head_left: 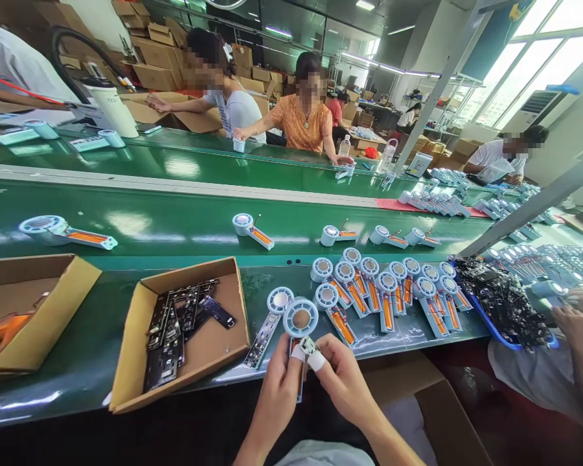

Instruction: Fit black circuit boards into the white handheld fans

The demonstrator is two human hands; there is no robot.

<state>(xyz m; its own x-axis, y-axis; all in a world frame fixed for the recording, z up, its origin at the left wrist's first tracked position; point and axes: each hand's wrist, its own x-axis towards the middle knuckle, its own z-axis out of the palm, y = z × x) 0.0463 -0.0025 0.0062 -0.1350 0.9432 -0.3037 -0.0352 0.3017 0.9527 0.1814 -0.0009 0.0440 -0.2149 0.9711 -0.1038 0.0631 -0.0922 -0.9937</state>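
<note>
While gripped by both hands (315, 382), round-headed pale plastic fan shell (300, 319), small white part (307, 345) pinched

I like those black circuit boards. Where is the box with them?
In the head view, the cardboard box of black circuit boards sits on the green table, left of the person's left hand and the fan part it holds.
</note>
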